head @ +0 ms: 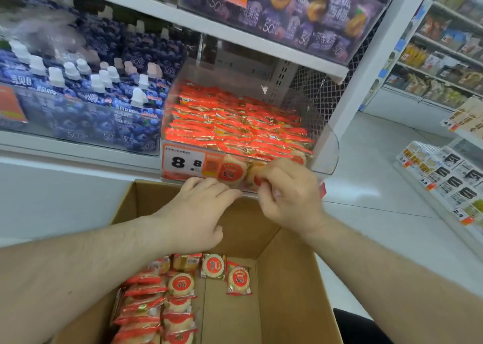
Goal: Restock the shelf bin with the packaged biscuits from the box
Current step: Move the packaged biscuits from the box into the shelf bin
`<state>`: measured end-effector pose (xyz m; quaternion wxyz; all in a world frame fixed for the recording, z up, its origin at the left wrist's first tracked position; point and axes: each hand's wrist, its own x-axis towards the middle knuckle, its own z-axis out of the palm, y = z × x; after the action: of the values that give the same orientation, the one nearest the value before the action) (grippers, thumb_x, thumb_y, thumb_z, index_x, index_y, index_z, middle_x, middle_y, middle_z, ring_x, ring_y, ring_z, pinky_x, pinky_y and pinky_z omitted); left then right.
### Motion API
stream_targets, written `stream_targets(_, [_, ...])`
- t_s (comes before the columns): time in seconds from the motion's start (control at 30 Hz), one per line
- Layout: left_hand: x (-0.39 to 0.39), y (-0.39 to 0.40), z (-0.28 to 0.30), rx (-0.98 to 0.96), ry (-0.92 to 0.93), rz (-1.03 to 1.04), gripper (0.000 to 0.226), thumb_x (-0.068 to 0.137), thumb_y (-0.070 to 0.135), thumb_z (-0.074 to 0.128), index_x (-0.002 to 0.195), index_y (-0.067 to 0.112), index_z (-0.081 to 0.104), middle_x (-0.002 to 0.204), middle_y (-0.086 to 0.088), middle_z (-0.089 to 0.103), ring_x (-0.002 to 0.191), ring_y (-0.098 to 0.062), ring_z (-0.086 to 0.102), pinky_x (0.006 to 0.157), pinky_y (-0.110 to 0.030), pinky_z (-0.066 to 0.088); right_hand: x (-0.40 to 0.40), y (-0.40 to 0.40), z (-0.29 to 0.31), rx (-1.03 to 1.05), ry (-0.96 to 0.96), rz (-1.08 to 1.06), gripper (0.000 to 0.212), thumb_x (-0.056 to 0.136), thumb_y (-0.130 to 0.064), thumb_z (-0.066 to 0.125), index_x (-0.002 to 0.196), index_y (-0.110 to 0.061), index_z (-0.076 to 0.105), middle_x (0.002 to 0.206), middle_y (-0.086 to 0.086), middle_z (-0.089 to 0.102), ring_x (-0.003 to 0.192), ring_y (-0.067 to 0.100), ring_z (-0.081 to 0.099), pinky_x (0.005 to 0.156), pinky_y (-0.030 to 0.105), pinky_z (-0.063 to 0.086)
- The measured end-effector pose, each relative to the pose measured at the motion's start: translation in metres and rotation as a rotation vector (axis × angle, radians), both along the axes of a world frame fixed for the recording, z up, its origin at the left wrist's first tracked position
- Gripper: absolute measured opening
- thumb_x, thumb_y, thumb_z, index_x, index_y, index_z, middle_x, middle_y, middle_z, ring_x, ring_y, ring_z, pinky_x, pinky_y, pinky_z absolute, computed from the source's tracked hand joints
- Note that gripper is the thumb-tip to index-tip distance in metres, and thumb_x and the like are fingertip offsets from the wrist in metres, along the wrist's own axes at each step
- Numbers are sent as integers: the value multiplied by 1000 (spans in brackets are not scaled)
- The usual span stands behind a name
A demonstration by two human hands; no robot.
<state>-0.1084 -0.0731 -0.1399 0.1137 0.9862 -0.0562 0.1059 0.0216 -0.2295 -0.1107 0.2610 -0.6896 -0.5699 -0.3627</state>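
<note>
Biscuit packets [235, 124], red-and-gold wrapped, fill clear shelf bin [324, 145]; more lie in cardboard box [287, 278]. Right hand [290, 194] pinches one packet at bin front. Left hand [198, 213] rests beside, fingers relaxed.

Both hands [248, 200] at bin [324, 150] front; R maybe pinching biscuit pack [254, 172]; box [287, 278] below.

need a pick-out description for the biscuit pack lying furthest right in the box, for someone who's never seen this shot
Start at the open cardboard box below the shelf. Most packs stand stacked along its left side; two lie flat and face-up near the back on the bare floor. The target biscuit pack is the right-hand one, a pale round biscuit with a red centre label, slightly nearer the camera than its neighbour.
</note>
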Motion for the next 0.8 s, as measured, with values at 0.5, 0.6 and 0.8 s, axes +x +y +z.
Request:
stream_targets(0.5, [6, 25, -61, -256, 586, 175, 60, 88, 31, 59, 142, 35, 32, 128, 17, 52, 126, -9, 42, 111, -42, 26, 16, -29, -311, -955, 1340, -982, 59, 82, -45, 66, 134, -23, 49, 130, 7, 57, 119, 25, 55, 93, 29, 48])
stream_targets(0.6, [5, 32, -73, -298, 631, 213, 59, 88, 31, 61, 140, 37, 34, 125, 20, 52, 122, -6, 45, 110, -40, 30, 12, -28, -344, -922, 1408, -978, 84, 78, -62, 63, 147, -38, 21, 133, 13, 41, 118, 32, 53, 92, 35, 46])
stream_targets(0.8, [-2, 40, -86, -305, 697, 269, 58, 88, 31, 61, 138, 40, 33, 122, 23, 52, 119, -3, 46, 110, -36, 27, -3, -28, -366, -1016, 1298, -986, 66, 82, -50, 57, 137, -31, 26, 126, 11, 47, 117, 28, 53, 90, 33, 47])
